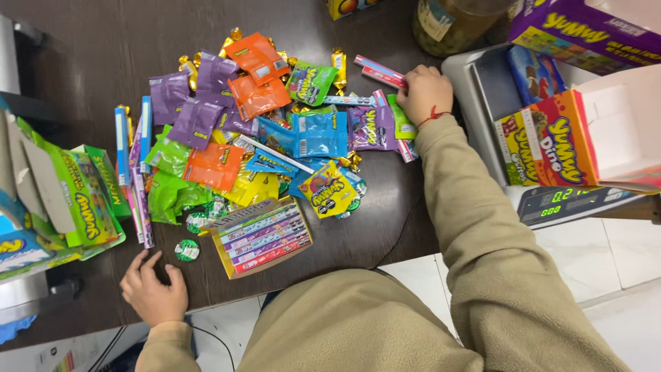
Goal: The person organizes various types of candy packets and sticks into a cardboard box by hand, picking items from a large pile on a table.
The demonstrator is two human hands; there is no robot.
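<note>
Dark table (82, 55): pink sticks (380, 71) under right hand (425, 93).

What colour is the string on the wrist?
Red, on the right hand wrist string; head view.

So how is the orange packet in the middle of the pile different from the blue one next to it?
The orange packet is plain orange and lies tilted at the pile's left-middle; the blue packet is shiny blue and lies nearly straight, higher and further right. The orange one partly covers green packets; the blue one partly covers a purple packet. Both are flat, sealed, and untouched by either hand.
</note>
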